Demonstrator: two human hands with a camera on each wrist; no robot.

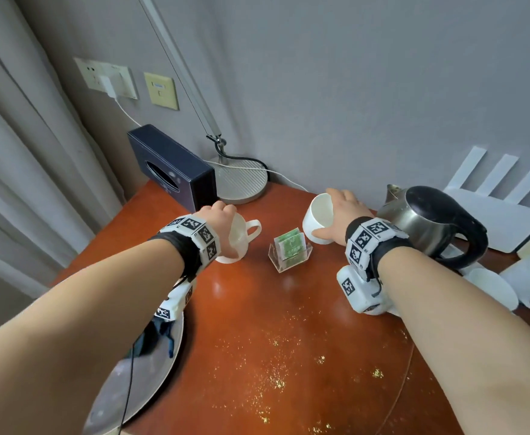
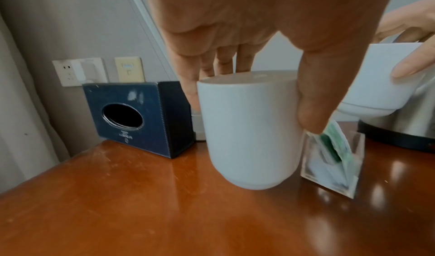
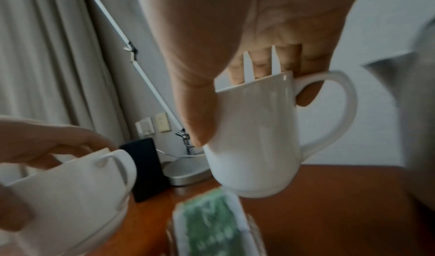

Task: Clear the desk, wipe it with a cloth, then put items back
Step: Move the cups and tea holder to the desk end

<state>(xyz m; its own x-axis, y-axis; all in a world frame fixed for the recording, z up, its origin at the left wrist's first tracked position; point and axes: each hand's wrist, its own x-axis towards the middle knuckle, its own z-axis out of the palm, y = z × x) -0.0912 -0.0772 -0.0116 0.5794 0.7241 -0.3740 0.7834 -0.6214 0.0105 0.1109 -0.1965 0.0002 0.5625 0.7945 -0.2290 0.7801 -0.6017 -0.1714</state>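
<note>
Two white mugs are held over the reddish wooden desk [image 1: 257, 312]. My left hand [image 1: 223, 215] grips one mug [image 1: 241, 238] [image 2: 249, 129] by the rim from above, thumb on the near wall, its base tilted just off the wood. My right hand [image 1: 342, 208] grips the other mug [image 1: 318, 221] [image 3: 256, 135] the same way, fingers inside the rim, handle pointing right. Between the mugs a clear acrylic holder [image 1: 290, 251] with green tea bags stands on the desk. A dark cloth [image 1: 157, 337] lies on a silver tray [image 1: 151, 365] at lower left, partly hidden by my left forearm.
A steel kettle [image 1: 436, 227] with a black handle stands just right of my right hand. A navy tissue box [image 1: 172, 167] and a lamp base [image 1: 241, 180] sit at the back. More white cups [image 1: 492, 287] lie at the right edge. Gold specks [image 1: 273, 381] dot the near desk.
</note>
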